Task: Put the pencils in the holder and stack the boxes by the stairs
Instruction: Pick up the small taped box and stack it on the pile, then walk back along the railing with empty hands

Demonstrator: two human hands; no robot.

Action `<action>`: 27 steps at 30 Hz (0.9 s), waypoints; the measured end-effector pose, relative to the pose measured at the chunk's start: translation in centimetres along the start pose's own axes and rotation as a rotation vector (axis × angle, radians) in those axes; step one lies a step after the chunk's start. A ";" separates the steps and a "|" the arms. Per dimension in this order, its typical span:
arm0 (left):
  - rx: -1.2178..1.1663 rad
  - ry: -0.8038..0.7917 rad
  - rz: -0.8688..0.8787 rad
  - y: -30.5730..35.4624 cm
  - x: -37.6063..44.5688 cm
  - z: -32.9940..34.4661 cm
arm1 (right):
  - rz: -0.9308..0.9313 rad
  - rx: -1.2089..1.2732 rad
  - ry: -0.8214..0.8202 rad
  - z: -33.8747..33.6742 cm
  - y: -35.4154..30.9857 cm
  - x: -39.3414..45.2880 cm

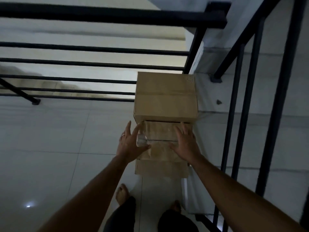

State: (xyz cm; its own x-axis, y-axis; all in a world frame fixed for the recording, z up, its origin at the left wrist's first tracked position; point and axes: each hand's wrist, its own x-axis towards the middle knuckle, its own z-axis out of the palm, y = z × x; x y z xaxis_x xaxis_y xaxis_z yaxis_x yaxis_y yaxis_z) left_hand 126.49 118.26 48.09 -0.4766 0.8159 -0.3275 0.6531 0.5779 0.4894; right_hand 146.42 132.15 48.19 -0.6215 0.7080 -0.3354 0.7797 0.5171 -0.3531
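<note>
A pale tiled landing floor (50,148) stretched across the left of the view, bounded at its far edge by a black horizontal-bar railing (83,64) and marked by a small bright glare low on the tiles. Moving right, a person's left hand (130,144), a ring on one finger, lay with straight, spread fingers against the left side of a smaller cardboard box (158,141), its thumb reaching onto the taped top. That box, its seam covered in shiny clear tape, rested on another cardboard box (160,169) whose near edge showed beneath it, and sat just in front of a larger cardboard box (165,96) that stood against the railing's corner post. The right hand (185,143) pressed flat on the right part of the smaller box's top, fingers extended and slightly apart. Below, the person's bare feet and dark trouser legs stood on the tiles. At far right, a black slanted stair railing (250,81) crossed grey steps (259,124) beside the boxes.
</note>
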 end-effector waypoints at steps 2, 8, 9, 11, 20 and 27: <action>-0.005 0.039 -0.015 0.1 -2.3 -3.3 | -0.059 -0.009 0.021 -2.5 -2.8 -1.1; -0.043 0.181 -0.084 -3.2 -9.7 -12.4 | -0.246 -0.036 -0.027 -6.3 -13.3 -3.2; -0.058 0.214 -0.110 -4.8 -11.2 -14.1 | -0.292 -0.046 -0.035 -6.4 -16.0 -3.3; -0.087 0.275 -0.172 -8.2 -14.1 -17.3 | -0.368 -0.053 -0.035 -6.2 -21.5 -3.6; -0.161 0.437 -0.420 -26.9 -28.5 -27.7 | -0.645 -0.102 -0.069 0.0 -48.2 -5.6; -0.255 0.593 -0.653 -39.4 -37.9 -32.5 | -0.853 -0.160 -0.181 6.6 -64.6 -8.6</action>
State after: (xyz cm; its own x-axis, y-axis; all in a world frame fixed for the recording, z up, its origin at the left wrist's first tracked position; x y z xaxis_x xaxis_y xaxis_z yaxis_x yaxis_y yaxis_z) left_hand 99.69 63.95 67.52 -0.9752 0.1440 -0.1681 0.0313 0.8414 0.5395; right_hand 100.89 89.44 68.16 -0.9880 -0.0289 -0.1515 0.0385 0.9050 -0.4237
